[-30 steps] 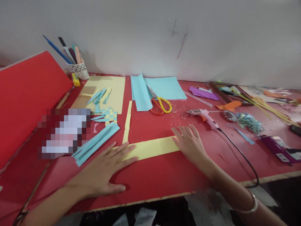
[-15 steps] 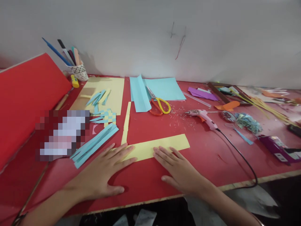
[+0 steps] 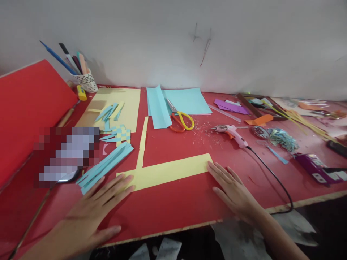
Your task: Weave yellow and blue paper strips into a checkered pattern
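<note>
A long yellow paper strip (image 3: pixel 168 170) lies flat across the front of the red table. My left hand (image 3: pixel 93 209) rests open with its fingertips on the strip's left end. At the right end, the fingertips of my right hand (image 3: pixel 234 191) touch the strip, fingers stretched out. A thin yellow paper strip (image 3: pixel 142 144) lies just behind, its near end against the long one. Several blue paper strips (image 3: pixel 107 166) lie beside my left fingers. Behind them is a small blue-and-yellow woven paper piece (image 3: pixel 123 133).
Scissors (image 3: pixel 184 119) lie by folded blue paper (image 3: pixel 189 99). A pink glue gun (image 3: pixel 230 133) with a black cord sits to the right, near a purple device (image 3: pixel 311 166). A pen cup (image 3: pixel 86 81) stands at back left, and a red board (image 3: pixel 29 108) leans on the left.
My hands have spread apart along the yellow strip, the left one toward its left end and the right one toward its right end. The view has shifted slightly.
</note>
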`<state>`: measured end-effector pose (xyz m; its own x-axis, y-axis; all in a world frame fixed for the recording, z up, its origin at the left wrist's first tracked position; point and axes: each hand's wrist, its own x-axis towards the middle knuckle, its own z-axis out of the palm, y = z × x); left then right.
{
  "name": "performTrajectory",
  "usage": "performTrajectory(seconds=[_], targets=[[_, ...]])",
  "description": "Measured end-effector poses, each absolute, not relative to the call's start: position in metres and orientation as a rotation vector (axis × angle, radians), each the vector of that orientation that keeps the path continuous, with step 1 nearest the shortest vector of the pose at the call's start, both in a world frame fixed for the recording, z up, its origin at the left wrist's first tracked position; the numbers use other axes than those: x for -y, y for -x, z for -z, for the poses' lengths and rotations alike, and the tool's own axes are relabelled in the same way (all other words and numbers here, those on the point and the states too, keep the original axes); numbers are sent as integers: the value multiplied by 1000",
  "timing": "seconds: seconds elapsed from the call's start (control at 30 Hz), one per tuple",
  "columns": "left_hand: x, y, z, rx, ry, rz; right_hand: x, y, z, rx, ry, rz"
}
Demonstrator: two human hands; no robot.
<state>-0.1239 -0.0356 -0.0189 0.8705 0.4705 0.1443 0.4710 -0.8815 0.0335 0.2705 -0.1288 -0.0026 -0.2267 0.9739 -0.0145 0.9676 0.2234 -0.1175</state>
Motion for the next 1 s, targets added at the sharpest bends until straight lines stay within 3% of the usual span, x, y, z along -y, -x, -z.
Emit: performTrajectory(seconds=[0.23,0.53,1.0], targets=[[39,91,7,897,2894,315,97,-262,-12,2184,1913,-162],[14,-14,-15,1096,3153,205,58,-244,-27,2360,1910,-222],[5,-49,-21,1095,3166,214,67,-246,-10,2413,1808,123]])
